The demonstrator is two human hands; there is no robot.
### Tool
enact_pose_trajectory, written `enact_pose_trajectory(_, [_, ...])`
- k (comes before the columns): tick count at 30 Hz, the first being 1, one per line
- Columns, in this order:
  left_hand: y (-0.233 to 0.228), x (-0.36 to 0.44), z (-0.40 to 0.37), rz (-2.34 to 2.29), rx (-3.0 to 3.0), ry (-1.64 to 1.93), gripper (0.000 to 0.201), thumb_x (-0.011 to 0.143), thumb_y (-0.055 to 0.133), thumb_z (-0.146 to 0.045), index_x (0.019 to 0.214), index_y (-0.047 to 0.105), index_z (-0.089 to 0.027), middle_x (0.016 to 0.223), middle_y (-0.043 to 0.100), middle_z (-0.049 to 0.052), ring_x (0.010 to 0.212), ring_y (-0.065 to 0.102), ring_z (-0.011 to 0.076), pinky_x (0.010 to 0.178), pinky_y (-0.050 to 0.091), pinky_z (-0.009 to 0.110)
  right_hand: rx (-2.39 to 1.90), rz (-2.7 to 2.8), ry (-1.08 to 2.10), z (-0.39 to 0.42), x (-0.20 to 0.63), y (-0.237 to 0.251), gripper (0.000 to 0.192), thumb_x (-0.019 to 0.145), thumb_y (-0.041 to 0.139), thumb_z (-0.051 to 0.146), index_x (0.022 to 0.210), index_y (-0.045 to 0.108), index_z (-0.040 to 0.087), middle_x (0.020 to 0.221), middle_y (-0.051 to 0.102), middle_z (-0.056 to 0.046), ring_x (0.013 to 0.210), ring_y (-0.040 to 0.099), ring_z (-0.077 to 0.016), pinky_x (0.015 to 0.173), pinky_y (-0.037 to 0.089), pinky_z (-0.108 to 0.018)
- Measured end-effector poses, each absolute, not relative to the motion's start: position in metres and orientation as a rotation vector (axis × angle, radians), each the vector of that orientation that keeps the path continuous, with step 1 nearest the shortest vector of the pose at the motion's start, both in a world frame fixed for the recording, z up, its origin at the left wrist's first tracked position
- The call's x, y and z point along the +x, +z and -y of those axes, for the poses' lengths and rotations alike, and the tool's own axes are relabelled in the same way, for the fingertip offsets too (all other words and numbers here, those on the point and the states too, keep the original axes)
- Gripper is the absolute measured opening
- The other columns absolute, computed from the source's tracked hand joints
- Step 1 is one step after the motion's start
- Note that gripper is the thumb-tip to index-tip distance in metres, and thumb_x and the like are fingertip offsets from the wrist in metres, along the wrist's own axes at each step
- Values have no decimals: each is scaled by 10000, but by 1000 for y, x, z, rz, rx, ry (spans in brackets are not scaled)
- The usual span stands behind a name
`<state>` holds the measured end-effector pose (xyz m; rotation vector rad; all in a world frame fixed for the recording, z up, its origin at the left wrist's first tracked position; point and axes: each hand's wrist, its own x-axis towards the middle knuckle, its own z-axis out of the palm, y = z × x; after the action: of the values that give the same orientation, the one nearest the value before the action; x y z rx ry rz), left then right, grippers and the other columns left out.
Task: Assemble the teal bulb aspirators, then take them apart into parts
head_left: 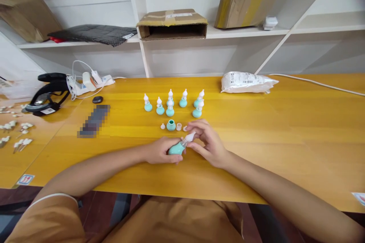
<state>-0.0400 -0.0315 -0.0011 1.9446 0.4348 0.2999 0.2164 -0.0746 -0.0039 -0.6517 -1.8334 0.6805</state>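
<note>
My left hand grips the teal bulb of a small aspirator, lying tilted just above the yellow table. My right hand pinches its white tip. Just beyond my hands lie a bare teal bulb and small white caps. Further back stand several assembled aspirators with white tips, upright in loose rows.
A white plastic bag lies at the back right, with a cable beyond it. At the left are a black scanner stand, a power strip, a dark blurred object and small white parts. Shelves behind hold cardboard boxes.
</note>
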Motion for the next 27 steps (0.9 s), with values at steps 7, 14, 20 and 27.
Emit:
enact_pose_trajectory(7, [1, -39, 31, -372, 1670, 317, 678, 1068, 544, -820, 985, 688, -163, 767, 796, 98, 725, 720, 211, 721, 551, 321, -601, 2116, 38, 65, 226, -4, 537, 1063, 783, 212, 1570, 662, 341, 1284, 698, -126, 1102, 780, -269, 925, 730, -422])
enact_pose_trajectory(14, [1, -39, 27, -402, 1617, 303, 695, 1056, 566, -821, 960, 725, -151, 713, 797, 103, 681, 712, 209, 697, 536, 309, -555, 2119, -69, 69, 221, -1, 520, 1093, 700, 112, 1587, 652, 268, 1194, 776, -108, 1059, 811, -235, 920, 725, -371])
enact_pose_trajectory(20, [4, -39, 29, -425, 1544, 301, 717, 1030, 591, -845, 949, 717, -144, 731, 799, 113, 676, 723, 211, 707, 545, 311, -629, 2044, -2, 68, 220, 0, 417, 1088, 744, 167, 1483, 711, 295, 1155, 787, -90, 1054, 814, -243, 955, 736, -414])
enact_pose_trajectory(27, [1, -40, 28, -430, 1595, 296, 703, 1046, 588, -824, 958, 730, -140, 733, 798, 111, 691, 719, 211, 706, 528, 309, -607, 2081, 1, 66, 223, 0, 390, 1093, 725, 147, 1454, 705, 292, 1165, 806, -86, 1030, 821, -234, 912, 736, -395])
